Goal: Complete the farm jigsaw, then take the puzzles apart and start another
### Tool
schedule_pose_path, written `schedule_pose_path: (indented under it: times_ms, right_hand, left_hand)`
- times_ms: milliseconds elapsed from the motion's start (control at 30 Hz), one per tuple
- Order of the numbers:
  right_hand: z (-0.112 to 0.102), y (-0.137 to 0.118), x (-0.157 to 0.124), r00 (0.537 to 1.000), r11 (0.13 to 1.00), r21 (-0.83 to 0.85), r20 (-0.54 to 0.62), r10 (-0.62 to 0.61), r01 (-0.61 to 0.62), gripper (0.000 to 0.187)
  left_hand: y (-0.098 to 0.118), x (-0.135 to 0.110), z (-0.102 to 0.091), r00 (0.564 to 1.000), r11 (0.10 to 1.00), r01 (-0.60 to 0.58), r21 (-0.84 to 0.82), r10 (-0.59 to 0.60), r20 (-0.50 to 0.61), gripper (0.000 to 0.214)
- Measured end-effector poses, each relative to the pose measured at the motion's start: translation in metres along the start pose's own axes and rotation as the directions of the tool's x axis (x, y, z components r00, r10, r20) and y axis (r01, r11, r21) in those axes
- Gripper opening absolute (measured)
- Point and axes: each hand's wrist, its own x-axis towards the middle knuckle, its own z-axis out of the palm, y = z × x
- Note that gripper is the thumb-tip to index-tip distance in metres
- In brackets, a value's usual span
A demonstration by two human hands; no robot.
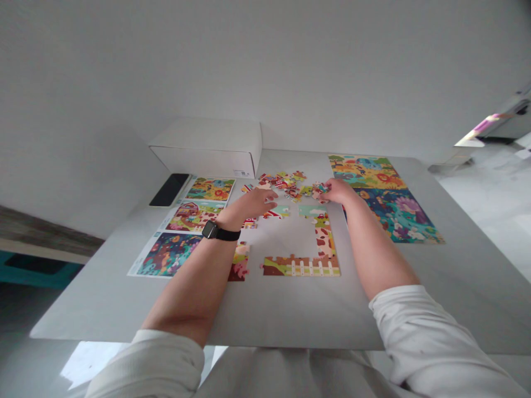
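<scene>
- Left hand [259, 202] is reaching across the table [290, 318], fingers loosely spread and holding nothing, just short of a heap of jigsaw pieces [282, 185].
- Right hand [336, 191] is gripping narrowly at the heap's right edge, fingers [322, 189] closing on pieces; how many, cannot be told.
- A partly built jigsaw border [301, 267] is lying on the table below the hands, its fence strip and upright side forming a corner.
- Printed picture sheets [193, 216] are lying to the left, a large jigsaw picture [385, 199] to the right.
- A white box [206, 148] is sitting at the far edge, a black phone [168, 189] near it.
- A black watch [210, 229] is circling the left wrist.
</scene>
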Motion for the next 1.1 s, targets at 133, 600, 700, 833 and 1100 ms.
schedule_pose_path:
  times_ms: [133, 600, 700, 833, 1100]
  right_hand:
    - [-0.005, 0.008, 0.002, 0.998, 0.991, 0.125, -0.003, 0.057, -0.056, 0.022]
    - [-0.005, 0.022, 0.010, 0.974, 0.720, 0.678, -0.022, 0.224, -0.150, 0.014]
    - [0.005, 0.012, 0.008, 0.992, 0.847, 0.521, -0.001, 0.127, -0.108, 0.017]
    - [0.011, 0.002, 0.004, 0.990, 0.977, 0.214, -0.143, 0.020, 0.011, 0.019]
    - [0.021, -0.057, -0.003, 0.917, 0.920, 0.088, -0.153, -0.368, 0.383, 0.042]
  left_hand:
    - [0.000, -0.001, -0.001, 1.000, 1.000, 0.005, -0.011, -0.005, 0.006, 0.044]
    - [-0.001, -0.001, -0.002, 0.999, 0.999, 0.031, -0.007, -0.031, -0.019, 0.041]
    - [-0.002, -0.003, -0.006, 0.998, 0.999, 0.050, -0.008, -0.051, -0.040, 0.040]
    - [-0.005, -0.004, -0.009, 0.992, 0.996, 0.084, 0.027, -0.081, -0.094, 0.040]
    - [-0.031, 0.000, 0.006, 0.966, 0.983, 0.117, 0.140, -0.079, -0.248, 0.048]
